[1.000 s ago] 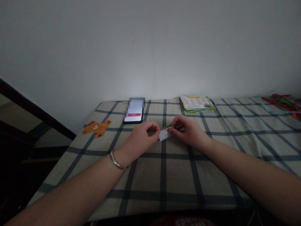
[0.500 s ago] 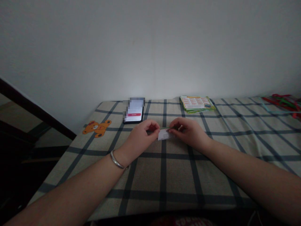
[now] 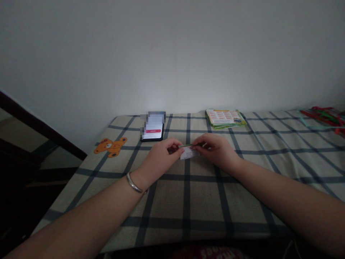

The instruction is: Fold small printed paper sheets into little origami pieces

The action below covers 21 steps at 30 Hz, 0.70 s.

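Between my hands is a small piece of printed white paper (image 3: 188, 153), its upper edge showing a thin greenish line that looks like a fold. My left hand (image 3: 165, 154) pinches its left end between thumb and fingers. On the other end, the thumb and fingers of my right hand (image 3: 215, 150) are closed too. The paper tilts toward me just above the checked tablecloth (image 3: 172, 205). My fingers hide both ends and most of the far side. A silver bangle (image 3: 133, 182) circles my left wrist.
A lit phone (image 3: 153, 126) lies beyond my left hand, near the wall (image 3: 172, 57). Behind my right hand sits a stack of printed leaflets (image 3: 225, 118). An orange bear figure (image 3: 110, 146) is at the left, and red and green strips (image 3: 327, 117) are at the far right.
Both hands keep hold of the paper. My right hand has shifted slightly left, and more of the paper's upper edge and printed face now shows.
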### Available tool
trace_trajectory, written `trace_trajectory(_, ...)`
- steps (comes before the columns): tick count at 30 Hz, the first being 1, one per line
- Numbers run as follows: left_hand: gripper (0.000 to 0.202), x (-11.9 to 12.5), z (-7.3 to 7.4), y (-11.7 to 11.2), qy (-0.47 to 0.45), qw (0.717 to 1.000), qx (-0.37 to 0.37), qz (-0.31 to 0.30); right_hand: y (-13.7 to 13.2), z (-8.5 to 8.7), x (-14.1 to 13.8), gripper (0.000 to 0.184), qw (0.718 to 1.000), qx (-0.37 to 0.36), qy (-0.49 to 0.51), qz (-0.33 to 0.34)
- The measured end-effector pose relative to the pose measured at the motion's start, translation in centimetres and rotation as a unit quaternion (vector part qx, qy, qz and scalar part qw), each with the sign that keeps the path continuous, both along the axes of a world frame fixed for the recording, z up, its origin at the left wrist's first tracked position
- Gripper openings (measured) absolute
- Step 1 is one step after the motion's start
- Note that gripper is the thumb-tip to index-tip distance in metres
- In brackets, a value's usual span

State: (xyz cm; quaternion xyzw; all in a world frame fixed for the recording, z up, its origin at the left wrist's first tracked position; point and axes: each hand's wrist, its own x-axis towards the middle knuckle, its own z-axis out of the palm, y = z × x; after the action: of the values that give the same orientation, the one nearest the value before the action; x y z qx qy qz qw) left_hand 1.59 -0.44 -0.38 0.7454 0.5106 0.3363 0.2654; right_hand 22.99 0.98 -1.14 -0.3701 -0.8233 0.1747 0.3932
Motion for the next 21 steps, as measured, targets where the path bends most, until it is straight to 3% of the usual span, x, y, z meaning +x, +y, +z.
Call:
trace_trajectory(9, 0.019, -0.1, -0.4, 0.0, -0.075, 0.997, 0.000, -0.012, 0.2, -0.2, -0.3, 0.010, 0.999, -0.015, 0.030, -0.021)
trace_trajectory(21, 0.020, -0.2, -1.1, 0.2, -0.104, 0.994, 0.025, -0.032, 0.3, -0.5, -0.3, 0.010, 0.997, -0.043, 0.065, -0.020)
